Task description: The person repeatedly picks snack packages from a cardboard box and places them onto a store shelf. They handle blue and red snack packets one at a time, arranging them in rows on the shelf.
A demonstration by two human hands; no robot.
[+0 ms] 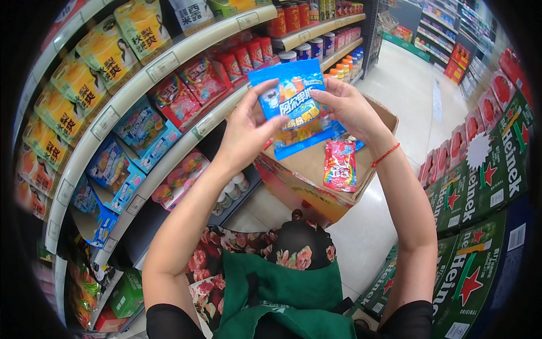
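A blue candy bag (pixel 298 104) is held up between both hands, its printed front towards me. My left hand (pixel 256 123) grips the bag's left side, thumb across the front. At its upper right edge, my right hand (pixel 345 101) pinches the bag between thumb and fingers. Below them stands a cardboard box (pixel 305 186), with a red candy packet (pixel 340 165) lying on its top. More small packets, partly hidden by the bag and my right hand, lie behind the red one.
Curved store shelves at the left hold blue candy display boxes (pixel 127 186), red candy bags (pixel 203 80) and yellow pouches (pixel 142 31). Stacked green Heineken beer cartons (pixel 465 271) stand at the right. Tiled aisle floor (pixel 396 80) shows beyond the box.
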